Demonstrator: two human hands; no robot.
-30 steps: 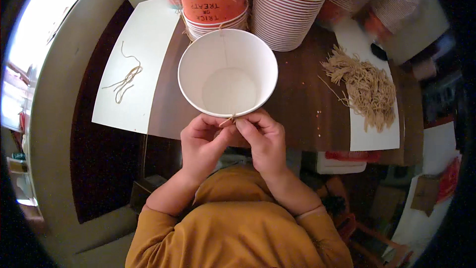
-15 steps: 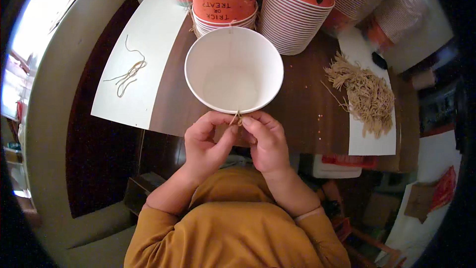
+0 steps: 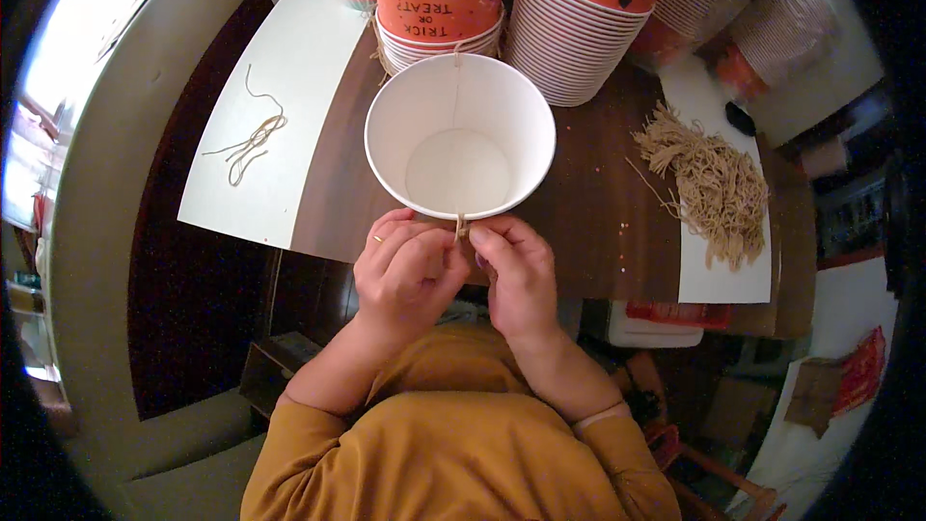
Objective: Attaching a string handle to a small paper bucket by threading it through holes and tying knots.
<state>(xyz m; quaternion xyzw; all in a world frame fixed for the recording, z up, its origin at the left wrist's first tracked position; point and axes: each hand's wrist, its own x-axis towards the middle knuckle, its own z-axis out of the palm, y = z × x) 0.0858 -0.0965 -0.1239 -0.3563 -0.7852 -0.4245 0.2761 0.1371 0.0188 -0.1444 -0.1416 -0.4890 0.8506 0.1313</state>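
Observation:
A white paper bucket [image 3: 460,169] stands with its mouth toward me at the near edge of the table. Tan twine [image 3: 461,226] loops over its near rim, and another piece crosses the far rim. Just below the near rim, my left hand [image 3: 405,265] pinches the twine with its fingers curled. My right hand [image 3: 516,270] pinches the same twine from the other side, thumb and forefinger together. The exact knot between the fingertips is partly hidden.
Stacks of orange printed buckets [image 3: 584,34] stand behind. A heap of tan twine [image 3: 719,193] lies at right, partly on white card. Several loose strands [image 3: 258,140] rest on a white sheet [image 3: 222,198] at left. A small black object [image 3: 740,119] sits near the heap.
My left hand has turned and its fingers have curled in more. The twine at the near rim looks drawn closer. The bucket has tilted slightly, showing more of its bottom.

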